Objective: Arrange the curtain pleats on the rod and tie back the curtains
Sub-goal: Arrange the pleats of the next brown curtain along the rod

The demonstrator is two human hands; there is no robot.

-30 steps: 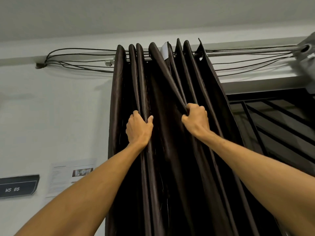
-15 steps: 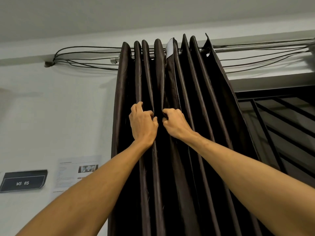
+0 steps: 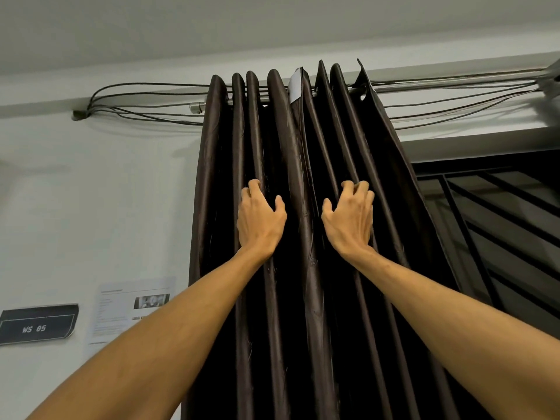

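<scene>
Dark brown curtain [image 3: 277, 131] hangs bunched at the left end of the rod [image 3: 439, 85], pleats running vertically, tops up. Pleat arranging is underway: left hand [image 3: 260, 221] hooks fingers round one fold; right hand [image 3: 348, 221] claws another, grip unclear. Next, likely spacing folds evenly along the horizontal rod.

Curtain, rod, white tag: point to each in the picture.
curtain [image 3: 309, 283], head view, middle fold
rod [image 3: 197, 107], head view, left end cap
white tag [image 3: 295, 86], head view, its centre
</scene>
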